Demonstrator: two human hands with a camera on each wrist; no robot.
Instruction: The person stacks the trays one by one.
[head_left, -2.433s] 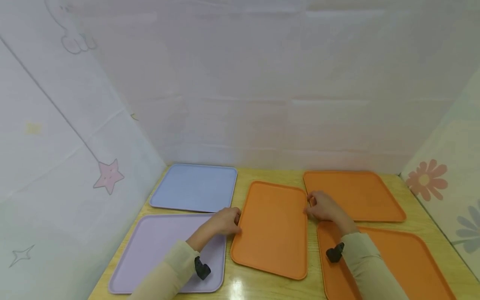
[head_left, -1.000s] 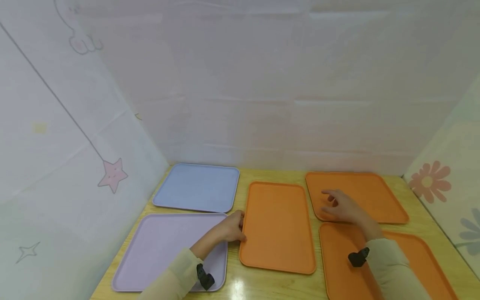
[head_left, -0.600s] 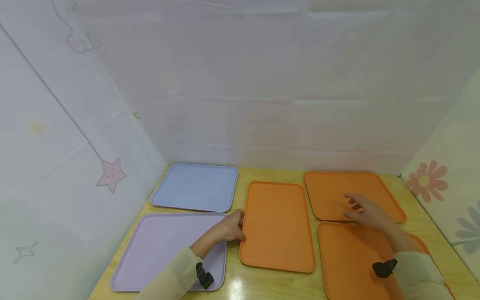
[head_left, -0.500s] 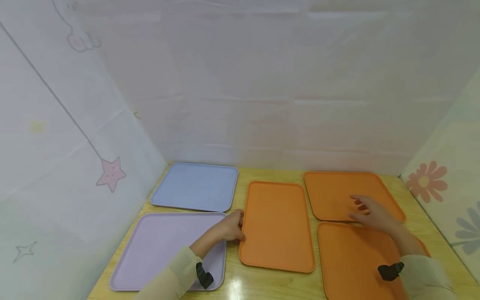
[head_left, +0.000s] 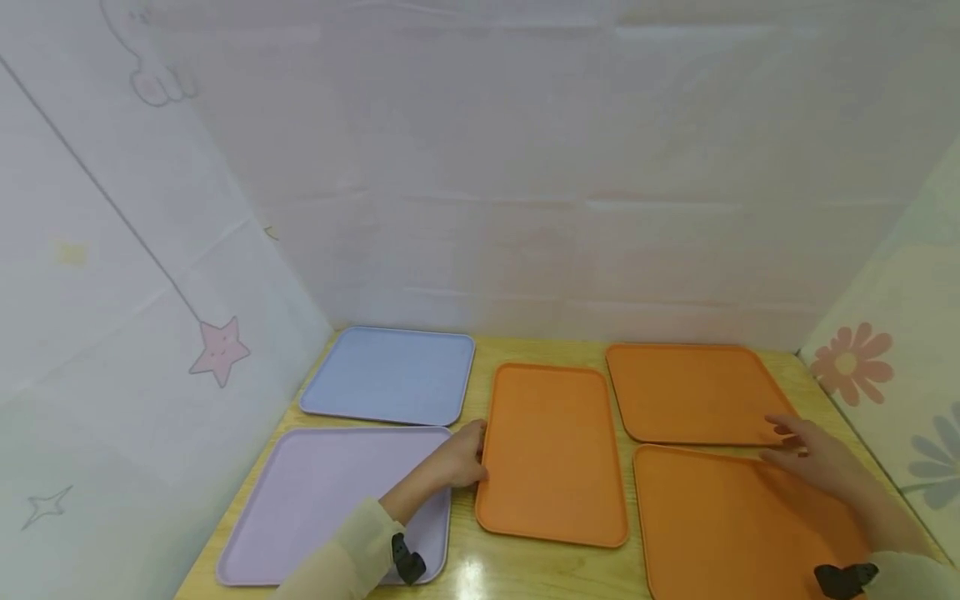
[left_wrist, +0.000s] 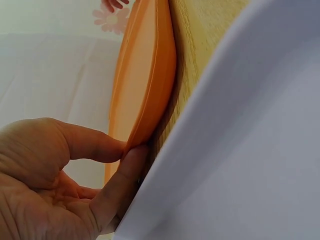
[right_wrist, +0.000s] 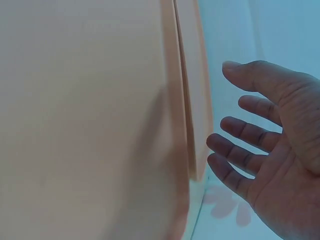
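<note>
In the head view, a smaller orange tray (head_left: 553, 454) lies lengthwise at the middle of the wooden table. My left hand (head_left: 459, 457) is at its left edge; the left wrist view shows thumb and finger pinching the tray's rim (left_wrist: 145, 117). Two larger orange trays lie to the right, one at the back (head_left: 693, 392) and one in front (head_left: 735, 517). Over the place where these two meet, near their right ends, hovers my right hand (head_left: 817, 458). Its fingers are spread and relaxed, holding nothing, as the right wrist view also shows.
On the left side, a blue tray (head_left: 390, 375) lies behind a lilac tray (head_left: 330, 500), partly under my left forearm. Patterned cloth walls (head_left: 525, 167) enclose the table (head_left: 540, 573) at the back and both sides.
My right hand has let go of the smaller orange tray's right edge and moved far right. That tray has turned straighter and shifted slightly right, with my left hand still at its edge.
</note>
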